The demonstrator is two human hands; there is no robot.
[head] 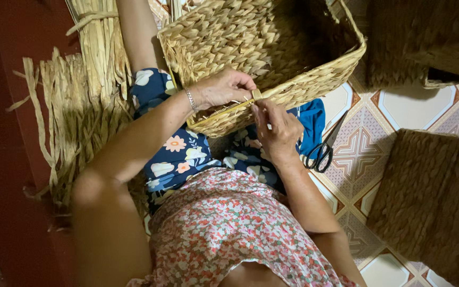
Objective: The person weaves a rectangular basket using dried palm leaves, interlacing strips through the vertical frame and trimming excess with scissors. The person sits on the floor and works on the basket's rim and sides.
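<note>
- Nearest the camera is the person's flowery top (229, 228), at 6 o'clock, with both bare arms reaching up from it toward the middle.
- A big woven basket (240, 37) rests on the lap, tipped on its side, and its open mouth faces 3 o'clock.
- Its rim (314, 79) is the long part that matters: it runs from 8 o'clock up to 2 o'clock, right between the two hands.
- At the low end of that rim, the left hand (224, 87) comes in from 9 o'clock and lies on top, fingers curled shut around the edge.
- Just below it, the right hand (278, 130) comes up from 5 o'clock, and its fingertips pinch a thin straw strand (256, 94) at the rim.
- Both hands touch the basket at almost the same spot, so neither is much nearer.
- I think the strand pokes up out of the rim, but it is small and hard to see.
- Black scissors (320, 154) lie on the tiled floor (442, 106) at 4 o'clock, near the right hand but not touching it.
- Dry straw (81, 106) is piled at 9 o'clock, beside the left arm.
</note>
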